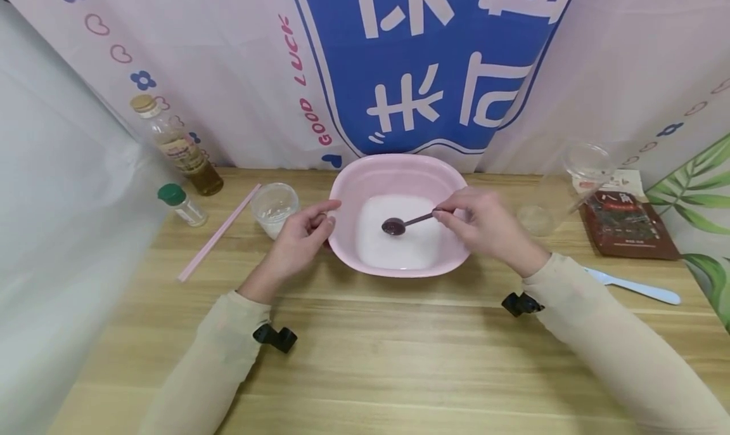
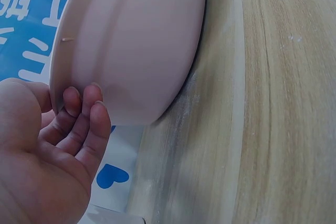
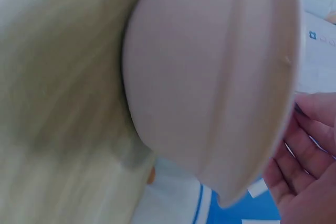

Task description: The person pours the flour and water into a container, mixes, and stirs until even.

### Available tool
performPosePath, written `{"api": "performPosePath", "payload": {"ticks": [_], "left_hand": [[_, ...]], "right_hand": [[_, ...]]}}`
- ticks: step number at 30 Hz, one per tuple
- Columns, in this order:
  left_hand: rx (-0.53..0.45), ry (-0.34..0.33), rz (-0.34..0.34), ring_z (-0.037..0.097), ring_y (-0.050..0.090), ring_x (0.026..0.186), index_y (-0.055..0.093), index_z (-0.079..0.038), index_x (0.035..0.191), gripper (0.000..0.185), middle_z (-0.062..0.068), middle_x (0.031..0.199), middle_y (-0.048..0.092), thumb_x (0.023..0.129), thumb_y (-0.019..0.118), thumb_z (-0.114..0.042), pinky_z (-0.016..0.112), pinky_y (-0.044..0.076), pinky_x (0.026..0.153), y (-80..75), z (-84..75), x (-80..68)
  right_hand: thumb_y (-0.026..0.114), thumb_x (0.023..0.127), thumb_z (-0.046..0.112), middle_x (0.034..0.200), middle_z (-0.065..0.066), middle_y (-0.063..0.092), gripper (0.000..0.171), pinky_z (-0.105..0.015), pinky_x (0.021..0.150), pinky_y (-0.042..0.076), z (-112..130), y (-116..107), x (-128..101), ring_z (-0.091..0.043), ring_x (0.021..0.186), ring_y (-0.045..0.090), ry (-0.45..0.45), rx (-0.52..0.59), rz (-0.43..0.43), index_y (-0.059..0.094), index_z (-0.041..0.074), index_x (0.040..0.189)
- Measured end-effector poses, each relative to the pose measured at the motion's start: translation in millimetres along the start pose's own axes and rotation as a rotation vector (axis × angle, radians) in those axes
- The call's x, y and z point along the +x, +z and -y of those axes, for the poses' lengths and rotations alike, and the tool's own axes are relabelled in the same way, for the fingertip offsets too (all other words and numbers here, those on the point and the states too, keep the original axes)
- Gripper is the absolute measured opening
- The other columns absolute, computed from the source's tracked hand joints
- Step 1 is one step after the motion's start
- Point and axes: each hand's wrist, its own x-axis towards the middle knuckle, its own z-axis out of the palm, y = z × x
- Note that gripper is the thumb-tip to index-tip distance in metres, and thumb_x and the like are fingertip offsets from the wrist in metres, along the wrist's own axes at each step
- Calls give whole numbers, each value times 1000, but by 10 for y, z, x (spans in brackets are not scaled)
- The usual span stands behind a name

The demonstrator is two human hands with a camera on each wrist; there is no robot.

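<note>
A pink basin point(image 1: 399, 168) with a white layer in its bottom stands mid-table. My left hand point(image 1: 326, 214) holds its left rim, thumb above and fingers curled against the outer wall. The left wrist view shows those fingers point(image 2: 84, 106) lying on the basin's side point(image 2: 142, 40). My right hand point(image 1: 441, 214) pinches the handle of a small spoon point(image 1: 395, 226), whose dark bowl hangs just over the white layer. In the blurred right wrist view the basin's underside point(image 3: 210, 77) fills the frame, with the right hand point(image 3: 307, 174) beside its rim.
Left of the basin are a small clear cup point(image 1: 275, 208), a pink stick point(image 1: 219, 232), a green-capped shaker point(image 1: 182, 205) and an oil bottle point(image 1: 173, 146). To the right lie a tipped clear cup point(image 1: 570, 181), a brown packet point(image 1: 627, 224) and a pale blue knife point(image 1: 633, 287).
</note>
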Motion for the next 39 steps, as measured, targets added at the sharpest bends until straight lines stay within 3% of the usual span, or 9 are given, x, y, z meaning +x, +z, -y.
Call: {"api": "performPosePath", "payload": {"ticks": [6,12,18,22,28,31,35,39], "left_hand": [[-13,-1,6,14,69,76,56,3,152,43,19,93,68,112,54,-11,41,67,75,9,-8,8],[-7,-2,9,14,69,76,56,3,152,43,18,92,68,112,54,-11,40,67,75,4,-9,4],[-9,-1,12,14,69,77,55,3,153,43,20,95,68,112,54,-11,40,67,75,1,-6,3],[-12,0,10,14,69,77,55,3,153,43,21,95,69,112,54,-11,41,67,75,1,-5,4],[-3,3,5,14,68,76,55,3,153,43,20,95,69,112,54,-11,39,66,75,-6,-7,1],[1,3,2,14,68,76,56,3,152,43,20,94,69,112,54,-11,40,66,74,-10,-4,-3],[0,1,8,15,68,76,56,2,152,43,19,94,69,112,54,-12,39,66,74,-13,6,-5],[0,3,15,15,68,77,56,2,153,43,20,94,69,112,54,-12,39,66,75,-14,14,-2]], "right_hand": [[75,101,10,96,-11,80,13,-46,87,55,-10,103,18,-30,93,68,66,-37,51,84,3,104],[74,101,10,95,-14,79,14,-45,85,55,-64,114,51,-32,91,68,106,-99,-23,84,1,106],[74,101,7,91,-16,77,15,-35,73,46,-72,69,39,-29,81,61,108,-75,-96,84,-1,107],[75,99,6,89,-15,77,12,-36,75,45,-42,40,21,-30,82,62,100,-38,-123,84,-1,104],[78,96,7,93,-7,80,8,-42,94,43,35,87,-34,-26,96,67,24,70,-11,85,5,99],[78,96,7,93,-6,81,7,-44,100,40,61,138,-35,-27,97,69,-17,73,47,85,5,98],[77,98,7,92,-9,82,9,-47,102,39,47,177,2,-30,96,70,-5,-3,39,84,2,99],[76,99,8,90,-12,80,10,-50,99,37,-24,162,56,-35,96,70,50,-122,-42,83,1,101]]}}
